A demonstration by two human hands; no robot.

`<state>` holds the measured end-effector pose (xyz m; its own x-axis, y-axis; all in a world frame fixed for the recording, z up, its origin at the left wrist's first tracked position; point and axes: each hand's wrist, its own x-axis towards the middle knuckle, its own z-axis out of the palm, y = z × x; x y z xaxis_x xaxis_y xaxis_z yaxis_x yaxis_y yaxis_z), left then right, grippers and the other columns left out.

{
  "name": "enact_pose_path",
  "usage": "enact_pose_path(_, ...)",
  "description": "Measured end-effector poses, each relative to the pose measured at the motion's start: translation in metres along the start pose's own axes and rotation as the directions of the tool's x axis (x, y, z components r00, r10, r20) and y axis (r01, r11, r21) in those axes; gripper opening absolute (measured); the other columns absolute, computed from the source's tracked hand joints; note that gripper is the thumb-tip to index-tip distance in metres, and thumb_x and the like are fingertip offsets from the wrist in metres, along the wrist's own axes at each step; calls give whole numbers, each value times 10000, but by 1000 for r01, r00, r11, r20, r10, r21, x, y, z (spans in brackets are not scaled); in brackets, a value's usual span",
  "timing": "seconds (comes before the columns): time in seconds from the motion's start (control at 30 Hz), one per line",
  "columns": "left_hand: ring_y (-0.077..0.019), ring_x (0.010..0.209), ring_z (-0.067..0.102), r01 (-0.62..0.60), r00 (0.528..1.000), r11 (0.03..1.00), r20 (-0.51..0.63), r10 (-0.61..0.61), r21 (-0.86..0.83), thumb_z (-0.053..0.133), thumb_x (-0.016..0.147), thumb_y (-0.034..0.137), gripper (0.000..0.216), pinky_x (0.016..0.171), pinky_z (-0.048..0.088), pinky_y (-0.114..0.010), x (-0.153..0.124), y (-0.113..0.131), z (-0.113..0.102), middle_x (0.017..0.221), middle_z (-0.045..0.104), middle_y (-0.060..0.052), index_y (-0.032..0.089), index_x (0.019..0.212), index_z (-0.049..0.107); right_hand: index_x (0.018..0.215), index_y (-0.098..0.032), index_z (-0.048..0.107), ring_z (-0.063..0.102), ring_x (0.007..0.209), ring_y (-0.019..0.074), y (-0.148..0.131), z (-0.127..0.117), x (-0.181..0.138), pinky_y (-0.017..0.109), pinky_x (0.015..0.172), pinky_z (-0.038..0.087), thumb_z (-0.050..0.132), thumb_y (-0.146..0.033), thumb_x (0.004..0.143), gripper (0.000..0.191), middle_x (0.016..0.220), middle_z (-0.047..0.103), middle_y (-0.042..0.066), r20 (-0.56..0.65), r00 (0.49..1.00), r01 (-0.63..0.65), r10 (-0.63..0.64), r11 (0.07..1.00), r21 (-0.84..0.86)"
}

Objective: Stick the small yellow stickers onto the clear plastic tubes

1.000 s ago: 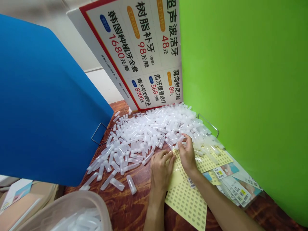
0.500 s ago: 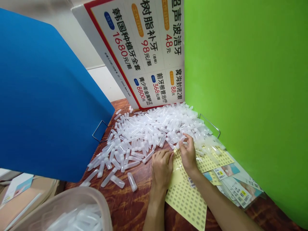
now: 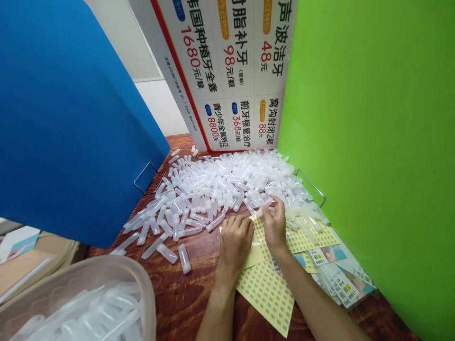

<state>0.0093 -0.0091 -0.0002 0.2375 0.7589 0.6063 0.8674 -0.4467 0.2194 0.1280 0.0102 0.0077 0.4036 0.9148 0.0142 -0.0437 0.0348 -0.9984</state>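
My right hand (image 3: 276, 229) is closed, thumb and fingertips pinching a small translucent plastic tube (image 3: 263, 207) at the near edge of a heap of similar tubes (image 3: 227, 182). Just left of it, my left hand (image 3: 235, 241) has its fingers curled over the left end of a yellow sticker sheet (image 3: 256, 258). Its fingertips are hidden, so what they grip does not show. Under both forearms lies another yellow sheet with rows of small round stickers (image 3: 268, 293). More of this sheeting reaches right, beneath some tubes.
A frosted tub (image 3: 151, 293) holding more tubes stands at lower left. Blue (image 3: 78, 123) and green (image 3: 366, 142) panels flank the brown table (image 3: 181, 303), and a printed price board (image 3: 234, 94) stands behind. Printed cards in clear sleeves (image 3: 341, 279) lie at right.
The view has shifted, so more of the tub shows and the sheets sit slightly further left. Both hands keep nearly the same pose beside the heap.
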Motion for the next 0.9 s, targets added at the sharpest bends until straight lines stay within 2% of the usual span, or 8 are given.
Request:
enact_pose_path(0.2, -199, 831, 639, 56, 997, 989, 57, -48, -140, 616, 894, 100, 121, 727, 497, -311, -1, -1, -2, 882, 709, -58, 177, 843, 694, 1342, -234, 491, 483, 605, 123, 0, 0, -1, 271, 547, 420, 579, -459, 887, 516, 1058, 560, 52, 20, 1000, -21, 21, 1000, 9)
enact_pose_path(0.4, -205, 831, 659, 43, 997, 989, 74, -33, -139, 637, 904, 142, 107, 705, 517, -308, -1, -3, -1, 896, 720, -68, 176, 834, 711, 1320, -229, 511, 507, 651, 149, -2, 0, -1, 279, 579, 413, 574, -460, 881, 500, 1007, 574, 47, 12, 1000, -16, 16, 1000, -6)
enact_pose_path(0.6, -192, 760, 672, 42, 996, 995, 87, -34, -93, 586, 902, 97, 172, 670, 512, -298, -1, -2, 7, 853, 722, -68, 167, 811, 714, 1315, -215, 502, 485, 632, 135, -2, 0, -2, 278, 594, 414, 575, -455, 881, 501, 1023, 568, 50, 10, 1000, 11, -11, 999, -33)
enact_pose_path(0.77, -186, 752, 673, 66, 993, 994, 100, -58, -83, 587, 884, 82, 174, 673, 507, -293, -1, -2, 8, 842, 719, -62, 167, 800, 713, 1306, -198, 508, 554, 747, 165, 1, 1, 0, 290, 675, 446, 581, -439, 868, 506, 1066, 569, 72, -4, 999, 32, -32, 999, -40)
enact_pose_path(0.9, -176, 746, 667, 86, 991, 991, 112, -74, -104, 570, 895, 86, 186, 663, 495, -283, -1, -2, 6, 844, 712, -62, 165, 796, 706, 1301, -205, 503, 522, 706, 158, 3, 1, 1, 285, 659, 434, 581, -434, 872, 492, 977, 558, 41, 0, 999, 33, -33, 998, -48)
